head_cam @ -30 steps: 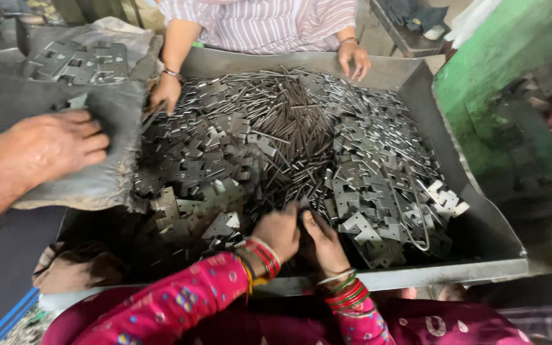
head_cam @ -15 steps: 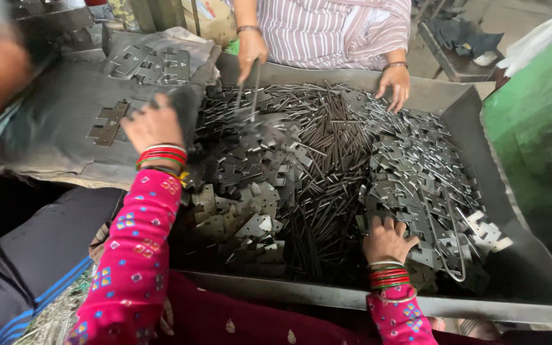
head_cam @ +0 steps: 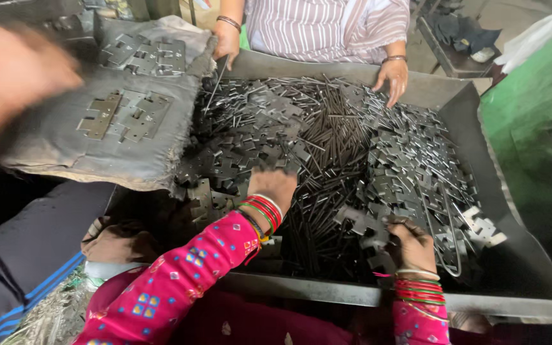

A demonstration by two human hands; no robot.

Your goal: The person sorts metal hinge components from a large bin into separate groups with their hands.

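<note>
A large metal tray [head_cam: 416, 96] with sloped grey walls fills the middle, full of dark hinge plates [head_cam: 410, 166] and thin metal pins [head_cam: 327, 153]. The left hand [head_cam: 275, 185] lies palm down in the heap of hinge plates; its fingers are hidden, so I cannot tell if they are together. The right hand [head_cam: 410, 246] is near the front wall, with fingers clamped on some hinge plates. On the left, a grey cloth pad [head_cam: 97, 153] carries 2 groups of assembled hinges [head_cam: 119, 118]. Across the tray, another person's 2 hands [head_cam: 392, 76] rest on the far edge. A green surface [head_cam: 531, 96] stands at the right.
</note>
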